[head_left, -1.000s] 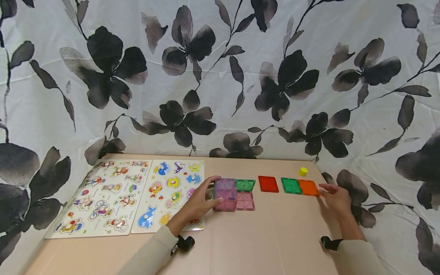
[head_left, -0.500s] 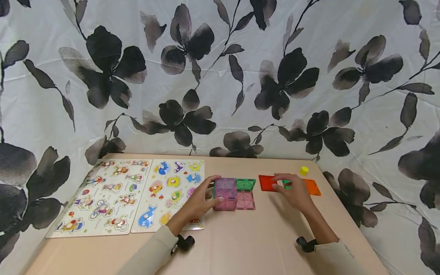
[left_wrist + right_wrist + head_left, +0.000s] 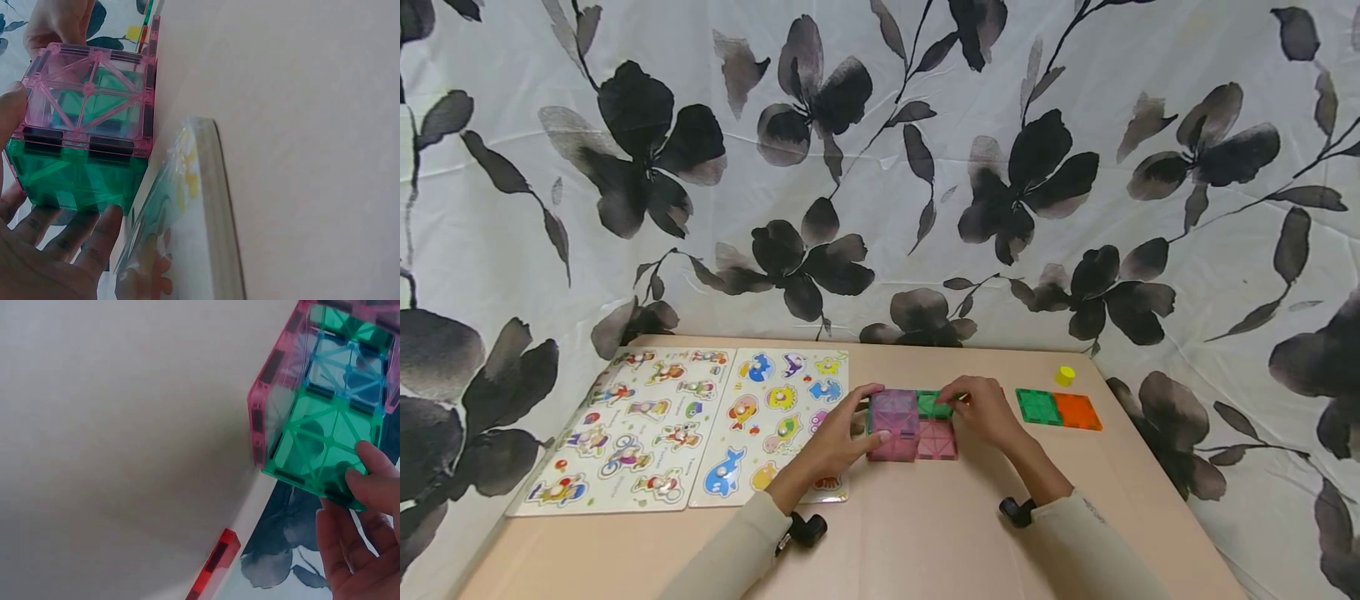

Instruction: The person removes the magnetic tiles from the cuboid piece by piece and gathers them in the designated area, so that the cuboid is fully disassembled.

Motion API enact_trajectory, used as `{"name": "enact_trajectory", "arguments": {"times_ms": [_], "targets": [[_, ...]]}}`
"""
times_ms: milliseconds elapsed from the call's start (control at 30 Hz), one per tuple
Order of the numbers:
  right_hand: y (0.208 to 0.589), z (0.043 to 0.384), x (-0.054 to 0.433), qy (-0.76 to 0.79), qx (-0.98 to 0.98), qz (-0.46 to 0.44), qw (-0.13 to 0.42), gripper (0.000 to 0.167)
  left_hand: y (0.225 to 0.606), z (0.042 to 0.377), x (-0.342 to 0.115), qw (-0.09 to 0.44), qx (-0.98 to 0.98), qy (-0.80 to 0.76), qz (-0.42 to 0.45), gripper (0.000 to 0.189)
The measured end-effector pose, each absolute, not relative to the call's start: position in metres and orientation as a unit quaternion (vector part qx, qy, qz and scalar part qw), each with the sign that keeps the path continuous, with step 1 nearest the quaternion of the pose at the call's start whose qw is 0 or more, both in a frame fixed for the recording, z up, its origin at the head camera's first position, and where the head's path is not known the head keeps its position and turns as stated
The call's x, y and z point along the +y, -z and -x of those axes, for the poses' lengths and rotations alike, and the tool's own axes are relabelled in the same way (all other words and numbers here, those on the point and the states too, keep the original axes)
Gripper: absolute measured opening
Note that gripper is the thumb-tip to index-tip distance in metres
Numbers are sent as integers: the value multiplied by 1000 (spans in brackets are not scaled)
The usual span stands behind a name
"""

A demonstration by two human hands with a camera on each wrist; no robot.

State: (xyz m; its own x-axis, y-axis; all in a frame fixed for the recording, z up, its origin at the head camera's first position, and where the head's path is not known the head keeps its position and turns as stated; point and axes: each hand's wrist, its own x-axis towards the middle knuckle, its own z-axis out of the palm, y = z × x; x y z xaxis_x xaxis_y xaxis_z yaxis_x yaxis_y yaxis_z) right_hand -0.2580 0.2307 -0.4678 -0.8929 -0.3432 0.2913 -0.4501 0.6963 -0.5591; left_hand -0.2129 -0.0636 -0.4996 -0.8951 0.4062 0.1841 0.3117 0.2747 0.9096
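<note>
My left hand point(image 3: 827, 450) grips a small box of see-through magnetic tiles point(image 3: 892, 425), thumb on the near side and fingers around the far left. The left wrist view shows its pink face point(image 3: 87, 94) and a green face point(image 3: 78, 178) by the fingers. Right of the box, a pink tile point(image 3: 937, 440) stands at the near side with a green tile point(image 3: 931, 404) behind it. My right hand point(image 3: 988, 412) pinches the free edge of that green tile. In the right wrist view a blue tile point(image 3: 347, 369) adjoins the green one.
A red tile point(image 3: 215, 565) lies near my right hand, mostly covered by it in the head view. Farther right lie a green tile point(image 3: 1038, 407), an orange tile point(image 3: 1078, 412) and a yellow cylinder point(image 3: 1064, 376). Two picture boards point(image 3: 726, 429) cover the left side.
My right hand has moved left from beside the orange tile, past the red tile, to the green tile by the box, and now pinches it. My left hand has kept its grip.
</note>
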Motion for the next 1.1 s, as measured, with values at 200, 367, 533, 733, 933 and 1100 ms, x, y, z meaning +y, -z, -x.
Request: {"name": "enact_trajectory", "arguments": {"times_ms": [200,367,533,733,933,1100], "targets": [[467,266,241,-372,-912,-151,79,24,500,212,-62,39,804,-551,-218,72],[463,260,261,-423,-897,-98,83,19,501,212,-62,43,801,-555,-218,72],[459,240,284,-461,-884,-57,48,20,501,212,-62,47,799,-559,-217,72],[458,211,307,-493,-870,-1,8,27,498,214,-63,52,798,-561,-214,74],[461,190,321,-504,-864,22,-9,34,498,214,-63,51,801,-558,-213,74],[467,181,327,-508,-860,40,-32,35,498,215,-63,52,799,-559,-214,73]]}}
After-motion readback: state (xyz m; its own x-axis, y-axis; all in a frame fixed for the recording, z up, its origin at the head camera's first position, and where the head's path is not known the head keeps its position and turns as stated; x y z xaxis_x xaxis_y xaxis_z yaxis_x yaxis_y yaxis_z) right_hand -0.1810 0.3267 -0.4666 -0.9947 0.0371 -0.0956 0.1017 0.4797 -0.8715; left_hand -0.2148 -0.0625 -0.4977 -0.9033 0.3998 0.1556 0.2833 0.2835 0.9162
